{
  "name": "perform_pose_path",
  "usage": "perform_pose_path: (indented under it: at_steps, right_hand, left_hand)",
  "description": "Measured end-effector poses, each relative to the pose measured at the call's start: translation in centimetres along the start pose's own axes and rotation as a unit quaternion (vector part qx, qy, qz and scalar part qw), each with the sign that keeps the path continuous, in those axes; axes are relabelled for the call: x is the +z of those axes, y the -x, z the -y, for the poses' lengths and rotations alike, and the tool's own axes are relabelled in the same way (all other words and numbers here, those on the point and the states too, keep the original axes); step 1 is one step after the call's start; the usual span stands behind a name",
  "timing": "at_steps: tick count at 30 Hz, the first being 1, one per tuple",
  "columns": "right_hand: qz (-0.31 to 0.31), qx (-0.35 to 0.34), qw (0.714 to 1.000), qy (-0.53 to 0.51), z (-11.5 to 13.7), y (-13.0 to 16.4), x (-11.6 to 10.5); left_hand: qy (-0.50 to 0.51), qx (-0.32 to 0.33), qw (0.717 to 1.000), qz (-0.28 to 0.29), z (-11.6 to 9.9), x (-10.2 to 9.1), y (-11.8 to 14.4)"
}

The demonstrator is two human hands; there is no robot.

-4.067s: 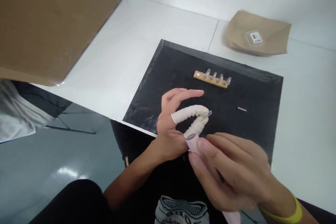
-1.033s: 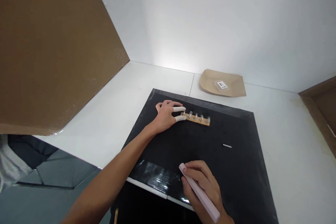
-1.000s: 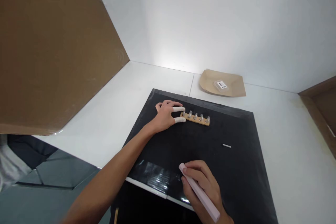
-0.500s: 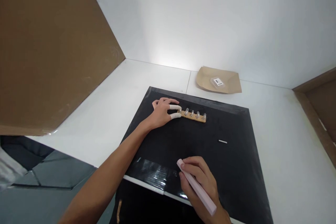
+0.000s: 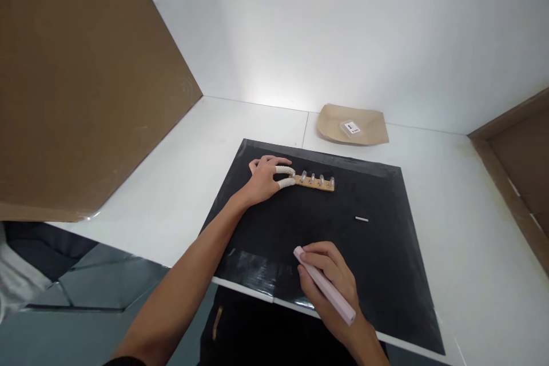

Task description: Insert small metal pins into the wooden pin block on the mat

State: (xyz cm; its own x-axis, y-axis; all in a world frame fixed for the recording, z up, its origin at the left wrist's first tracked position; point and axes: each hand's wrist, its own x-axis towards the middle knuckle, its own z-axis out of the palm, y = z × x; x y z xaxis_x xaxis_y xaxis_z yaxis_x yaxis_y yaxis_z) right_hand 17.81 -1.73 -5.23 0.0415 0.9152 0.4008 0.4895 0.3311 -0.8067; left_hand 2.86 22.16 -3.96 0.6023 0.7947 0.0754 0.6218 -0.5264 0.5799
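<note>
My left hand [image 5: 263, 183] reaches across the black mat, its thumb and forefinger in white coverings. Those two fingertips close on the left end of a narrow wooden strip [image 5: 316, 184]. Several small clear pieces shaped like false nail tips [image 5: 312, 178] stand along the strip; the fingers partly hide the leftmost one. Nearer to me, my right hand [image 5: 332, 280] holds a pale pink, pen-shaped stick [image 5: 328, 289] over the mat. Its upper end points away from me, toward the left, apart from the strip. I cannot tell exactly what the stick is.
A thin whitish rod [image 5: 361, 219] lies on the black mat [image 5: 377, 274], right of the strip. Behind the mat, a brown paper tray [image 5: 373, 128] contains a small clear labelled box [image 5: 350, 128]. A brown panel [image 5: 86, 97] rises at the left, and white walls [image 5: 343, 28] stand behind.
The whole view has shifted slightly, so the mat's front edge appears higher. Both hands keep their grips, with little movement relative to the mat.
</note>
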Motion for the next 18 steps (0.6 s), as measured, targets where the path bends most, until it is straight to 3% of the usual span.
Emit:
perform_pose_path:
  at_steps: [10,18]
  right_hand:
    - [-0.036,-0.011,0.999,0.008,-0.2,-0.2,0.1]
    - [-0.029,-0.005,0.999,0.028,0.1,0.2,0.1]
  left_hand:
    - [-0.043,0.042,0.998,-0.021,0.1,0.6,0.6]
    - [-0.069,0.057,0.995,-0.044,0.1,1.1,1.0]
